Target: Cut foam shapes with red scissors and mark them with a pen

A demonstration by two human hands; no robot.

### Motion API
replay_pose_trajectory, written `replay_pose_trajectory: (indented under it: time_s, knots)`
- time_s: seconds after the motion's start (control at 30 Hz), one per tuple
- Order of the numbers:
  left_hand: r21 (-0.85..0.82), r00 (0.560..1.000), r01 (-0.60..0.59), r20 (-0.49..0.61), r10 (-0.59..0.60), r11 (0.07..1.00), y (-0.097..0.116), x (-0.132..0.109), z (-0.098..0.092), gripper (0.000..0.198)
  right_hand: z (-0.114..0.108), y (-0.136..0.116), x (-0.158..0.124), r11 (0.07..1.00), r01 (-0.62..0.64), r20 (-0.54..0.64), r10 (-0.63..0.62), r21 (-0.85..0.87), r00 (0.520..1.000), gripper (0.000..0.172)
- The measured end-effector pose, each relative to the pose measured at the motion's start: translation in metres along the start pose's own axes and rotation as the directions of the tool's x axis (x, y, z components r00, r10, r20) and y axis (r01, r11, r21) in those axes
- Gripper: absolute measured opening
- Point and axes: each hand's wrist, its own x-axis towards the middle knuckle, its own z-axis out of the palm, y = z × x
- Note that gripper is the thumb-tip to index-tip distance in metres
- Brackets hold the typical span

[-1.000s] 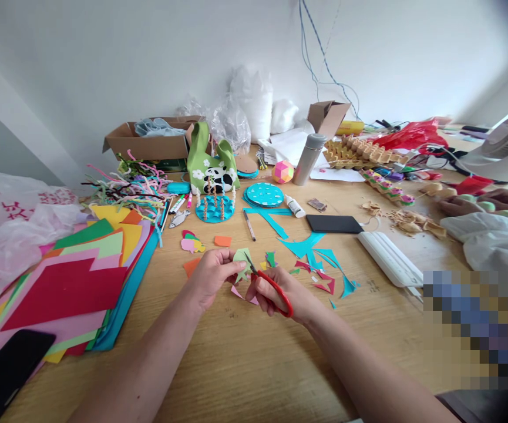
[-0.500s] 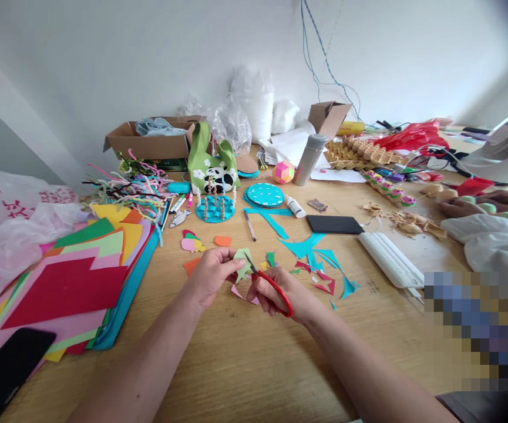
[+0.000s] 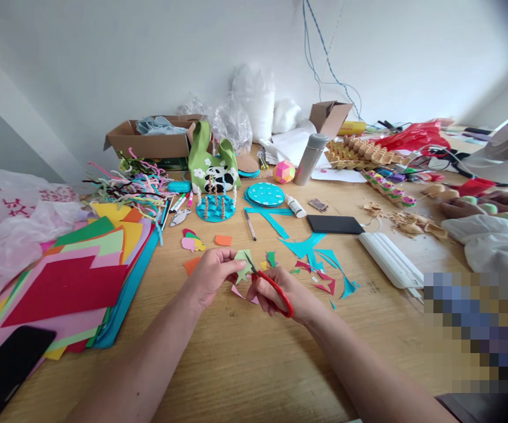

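Note:
My left hand (image 3: 214, 275) pinches a small piece of light green paper (image 3: 243, 271) at its left side, above the tabletop. Red-handled scissors (image 3: 275, 286) are in my right hand (image 3: 280, 294), its fingers closed round the handles. Their dark blades lie at the right edge of the green piece; whether they are fully closed cannot be made out. A pink scrap (image 3: 237, 292) lies below the hands. Left of them are orange pieces (image 3: 223, 240) and a small stack of colored cut-outs (image 3: 192, 241). Red scraps (image 3: 325, 284) and blue offcuts (image 3: 305, 247) lie to the right.
Colored sheets (image 3: 64, 288) and a black phone (image 3: 13, 367) lie at left. Behind stand a blue disc with twisted posts (image 3: 215, 210), a green panda bag (image 3: 214, 161), a glue bottle (image 3: 296, 207) and a grey flask (image 3: 310, 161). Another person's hands (image 3: 469, 208) are at far right.
Almost nothing differs. The green piece and the scissors keep nearly the same position in my hands, and the view has shifted very slightly.

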Motion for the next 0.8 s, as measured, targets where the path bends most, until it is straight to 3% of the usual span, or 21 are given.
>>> replay_pose_trajectory:
  time_s: [0.23, 0.8]
  knots:
    - [-0.008, 1.000, 0.004, -0.001, -0.004, 1.000, 0.0000, 0.0000, 0.0001, 0.022, -0.0003, -0.0018, -0.0001, 0.999, -0.044, -0.028, 0.044, -0.017, 0.999, 0.062]
    - [-0.025, 1.000, -0.002, -0.021, 0.001, 1.000, -0.0009, -0.0015, 0.0022, 0.023, 0.0012, -0.0049, -0.0003, 0.999, -0.032, -0.008, 0.032, -0.016, 0.999, 0.063]
